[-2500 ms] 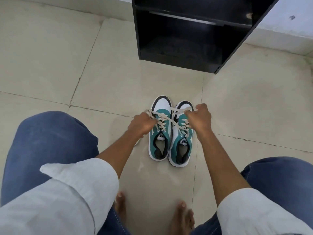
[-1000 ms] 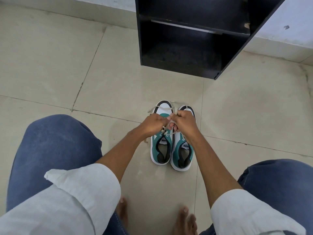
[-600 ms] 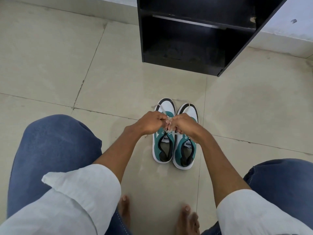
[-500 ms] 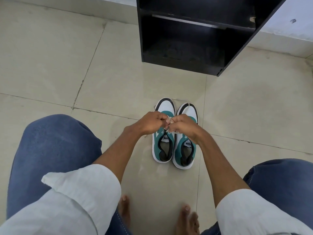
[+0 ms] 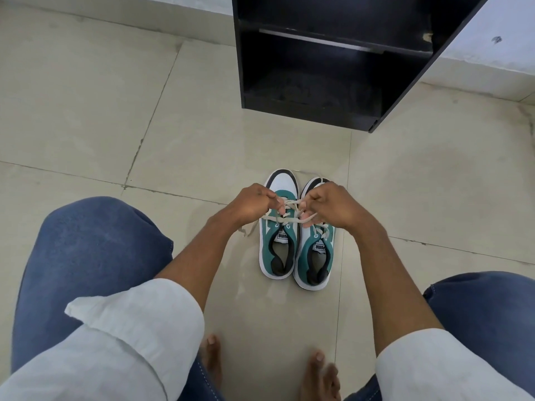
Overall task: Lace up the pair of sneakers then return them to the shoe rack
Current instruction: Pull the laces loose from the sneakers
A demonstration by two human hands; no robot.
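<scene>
Two teal and white sneakers stand side by side on the tiled floor, toes pointing away: the left sneaker (image 5: 278, 250) and the right sneaker (image 5: 315, 256). My left hand (image 5: 252, 204) and my right hand (image 5: 330, 204) hover over the left sneaker's upper eyelets, each pinching a part of the cream lace (image 5: 289, 211), which crosses between them. A loose lace end (image 5: 251, 229) trails to the left on the floor. The right sneaker's toe is partly hidden by my right hand.
A black shoe rack (image 5: 327, 62) with open shelves stands on the floor beyond the sneakers, against a pale wall. My knees in blue jeans flank the sneakers, and my bare feet (image 5: 211, 360) are close below them.
My hands came together over the left sneaker after pulling the lace wide, and have now drawn slightly apart with the lace crossed between them. The sneakers have not moved.
</scene>
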